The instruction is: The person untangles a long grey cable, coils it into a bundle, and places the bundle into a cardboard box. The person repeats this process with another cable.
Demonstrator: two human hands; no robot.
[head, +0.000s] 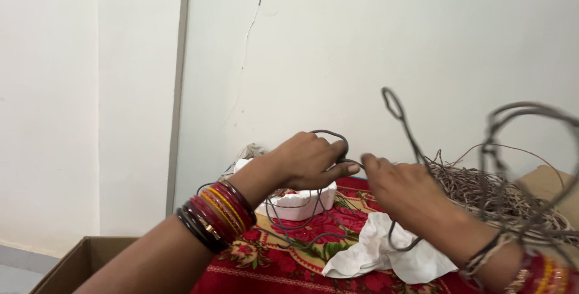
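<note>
Left hand (307, 161) pinching grey wire (329, 134) above red floral cloth (289, 264) | right hand (401, 188) closed on same strand | light, springy, tangle-prone; likely best held near loops.

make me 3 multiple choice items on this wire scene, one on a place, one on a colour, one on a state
1. Where does the white crumpled cloth lie?
A. on the red floral cloth, below the right hand
B. inside the cardboard box
C. hung on the wall

2. What colour is the small tray behind the left hand?
A. black
B. white
C. green

3. How are the two hands with the thin dark wire?
A. both lie flat and apart from it
B. both pinch it between them
C. only the left touches it

Answers:
1 A: the white crumpled cloth rests on the red floral cloth under the right hand.
2 B: the small tray beyond the left hand is white.
3 B: fingers of both hands close on the thin dark wire where they meet.
</note>
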